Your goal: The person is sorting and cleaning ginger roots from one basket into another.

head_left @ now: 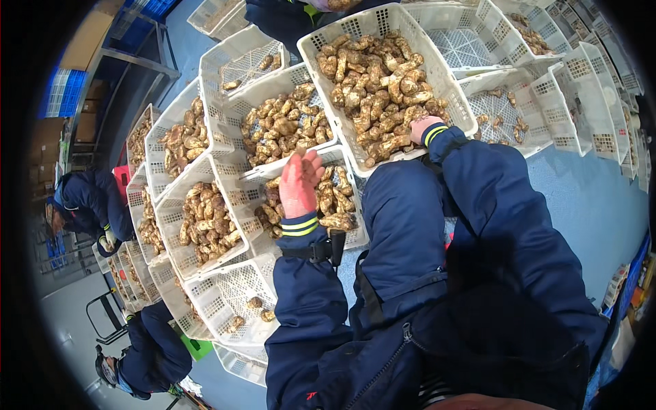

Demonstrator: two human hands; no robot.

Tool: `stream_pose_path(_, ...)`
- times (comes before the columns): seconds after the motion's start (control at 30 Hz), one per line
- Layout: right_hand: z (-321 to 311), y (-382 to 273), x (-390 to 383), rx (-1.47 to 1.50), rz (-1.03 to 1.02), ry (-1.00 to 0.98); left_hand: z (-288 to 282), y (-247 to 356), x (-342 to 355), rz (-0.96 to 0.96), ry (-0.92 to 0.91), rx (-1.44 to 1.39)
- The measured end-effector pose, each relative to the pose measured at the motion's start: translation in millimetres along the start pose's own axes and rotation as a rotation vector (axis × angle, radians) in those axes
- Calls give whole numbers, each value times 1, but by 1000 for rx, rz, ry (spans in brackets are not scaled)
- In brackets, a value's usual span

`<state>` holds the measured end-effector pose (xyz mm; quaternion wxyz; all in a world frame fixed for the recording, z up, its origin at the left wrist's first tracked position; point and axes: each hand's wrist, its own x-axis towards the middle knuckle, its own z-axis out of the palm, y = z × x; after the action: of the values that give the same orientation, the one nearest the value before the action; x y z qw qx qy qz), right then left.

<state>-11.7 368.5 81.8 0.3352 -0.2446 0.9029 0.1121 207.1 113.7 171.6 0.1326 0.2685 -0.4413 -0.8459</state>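
Fingers: those of your left hand (299, 184), in a pink glove, lie pressed together and extended flat over the mushrooms; those of your right hand (424, 128) are buried among mushrooms, so you cannot tell whether they grip anything.

Item 1. Large white slotted basket (451, 85), heaped with brown mushrooms (376, 89), tilted toward you. Your right hand rests at its near rim, wrist cuff striped yellow.

Item 2. White basket directly before you (353, 236), part filled with mushrooms (333, 201). Your left hand hovers on top of them, palm down.

Item 3. Neighbouring white baskets to your left, several holding mushrooms (287, 130); one near your left elbow (232, 301) holds only a few pieces.

Item 4. Nearly empty baskets to your right (506, 109), a handful of mushrooms inside.

Item 5. Two other people in dark blue jackets, one at the left edge (89, 205), one at lower left (147, 355), beside further baskets.

Item 6. Blue floor (588, 198) beneath everything.
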Motion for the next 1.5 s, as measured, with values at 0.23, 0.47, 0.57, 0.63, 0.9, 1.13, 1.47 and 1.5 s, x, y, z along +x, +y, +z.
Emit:
stream_pose_path(0.23, -36, 2, -23, 620, -58, 321, 26, -13, -18, -63, -43, 45)
stream_pose_path(0.47, -105, -53, -124, 1224, -822, 335, 73, -14, -19, -22, -203, 81)
stream_pose_path(0.57, -110, -72, -149, 713, -951, 589, 85, -7, -23, 67, -220, 146)
stream_pose_path(0.63, -110, -75, -159, 686, -1011, 550, 87, -3, -27, 95, -200, 146)
stream_pose_path(0.9, -116, -63, -157, 1235, -833, 412, 69, 0, -35, -1, -167, -8)
stream_pose_path(1.13, -108, -63, -136, 1559, -911, -89, 71, 3, -57, -235, -280, -240)
stream_pose_path(1.47, -116, -81, -167, 846, -591, 646, 93, 1, -61, -160, -192, 297)
stream_pose_path(1.5, -118, -82, -169, 794, -598, 668, 97, 0, -61, -64, -214, 332)
